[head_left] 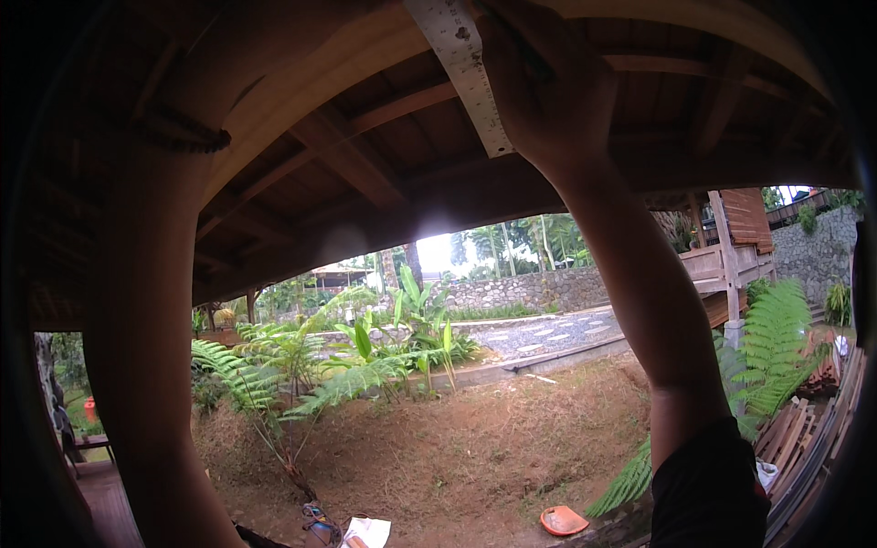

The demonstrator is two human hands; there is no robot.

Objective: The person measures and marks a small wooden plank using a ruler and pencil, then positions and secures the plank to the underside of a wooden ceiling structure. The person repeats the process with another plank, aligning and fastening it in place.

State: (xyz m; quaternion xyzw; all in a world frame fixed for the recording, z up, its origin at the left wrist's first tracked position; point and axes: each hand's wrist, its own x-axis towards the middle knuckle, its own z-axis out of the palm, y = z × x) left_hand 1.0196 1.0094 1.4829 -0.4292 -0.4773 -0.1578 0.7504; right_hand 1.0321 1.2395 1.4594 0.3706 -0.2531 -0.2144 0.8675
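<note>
Both my arms reach overhead. My right hand is at the top of the view, its fingers closed round a thin dark pencil-like stick that lies across the hand. Right beside its edge is a flat metal ruler with markings and dark stains, slanting down from the upper rim. A pale curved wooden board runs behind the ruler and my arms. At upper left my left hand is in deep shadow against that board; its fingers cannot be made out. A dark beaded bracelet circles the left wrist.
Dark roof beams hang overhead. Below lies a bare earth slope with ferns, an orange pan-shaped thing and a white sheet. Stacked timber is at right. A stone wall stands beyond a paved path.
</note>
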